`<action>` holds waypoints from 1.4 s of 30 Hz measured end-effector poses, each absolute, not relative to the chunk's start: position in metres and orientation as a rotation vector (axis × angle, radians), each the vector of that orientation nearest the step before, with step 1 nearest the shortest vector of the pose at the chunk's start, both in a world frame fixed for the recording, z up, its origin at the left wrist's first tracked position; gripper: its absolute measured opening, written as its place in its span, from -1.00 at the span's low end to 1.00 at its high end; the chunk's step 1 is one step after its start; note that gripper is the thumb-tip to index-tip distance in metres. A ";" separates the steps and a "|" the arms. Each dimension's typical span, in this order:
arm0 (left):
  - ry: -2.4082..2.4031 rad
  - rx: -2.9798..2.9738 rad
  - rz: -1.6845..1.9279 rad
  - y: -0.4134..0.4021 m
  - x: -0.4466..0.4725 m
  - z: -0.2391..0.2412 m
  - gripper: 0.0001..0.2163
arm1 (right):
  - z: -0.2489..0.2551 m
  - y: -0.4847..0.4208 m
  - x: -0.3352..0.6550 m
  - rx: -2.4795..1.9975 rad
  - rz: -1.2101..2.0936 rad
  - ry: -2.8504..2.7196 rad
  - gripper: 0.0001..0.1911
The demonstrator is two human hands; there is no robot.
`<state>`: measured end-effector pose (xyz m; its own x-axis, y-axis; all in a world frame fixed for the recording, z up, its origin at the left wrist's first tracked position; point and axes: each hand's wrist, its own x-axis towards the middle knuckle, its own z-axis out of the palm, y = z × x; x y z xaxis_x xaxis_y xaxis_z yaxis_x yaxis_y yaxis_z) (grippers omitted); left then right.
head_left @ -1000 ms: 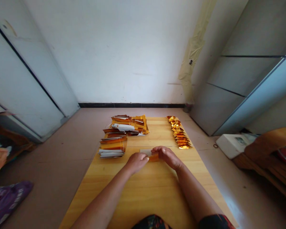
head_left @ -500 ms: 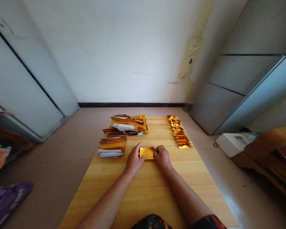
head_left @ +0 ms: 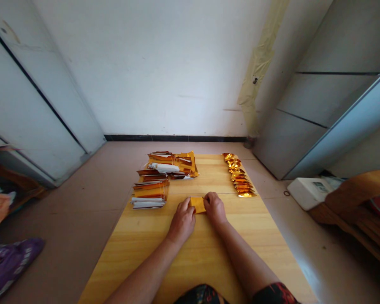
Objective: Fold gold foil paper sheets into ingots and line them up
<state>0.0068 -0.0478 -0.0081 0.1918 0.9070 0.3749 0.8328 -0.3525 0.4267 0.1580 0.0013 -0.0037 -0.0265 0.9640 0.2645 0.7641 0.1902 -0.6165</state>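
Observation:
Between my hands, low over the wooden table, is a gold foil paper sheet. My left hand is closed on its left edge, fingers bent over it. My right hand grips the right edge, fingers curled, hiding that end. Beyond my left hand lie stacks of gold foil paper with white sheets among them: one nearer stack and one farther stack. Along the table's right side runs a row of folded gold foil pieces, overlapping each other.
A white wall stands behind the table. To the right are a grey cabinet, a white box and a wooden seat. A purple bag lies on the floor at the left.
My left hand has moved slightly right and its fingers have closed over the foil paper's left part. Less of the sheet shows now. My right hand stays almost in place.

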 end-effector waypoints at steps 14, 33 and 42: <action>1.729 2.295 0.791 -0.050 0.008 0.000 -0.81 | -0.004 0.002 0.155 -1.688 0.347 -1.832 -0.88; 1.773 2.275 0.661 -0.041 0.009 0.006 -0.78 | -0.002 0.001 0.153 -1.738 0.337 -1.801 -0.86; 1.811 2.350 0.547 -0.040 0.009 0.008 -0.74 | -0.003 0.002 0.153 -1.742 0.344 -1.794 -0.84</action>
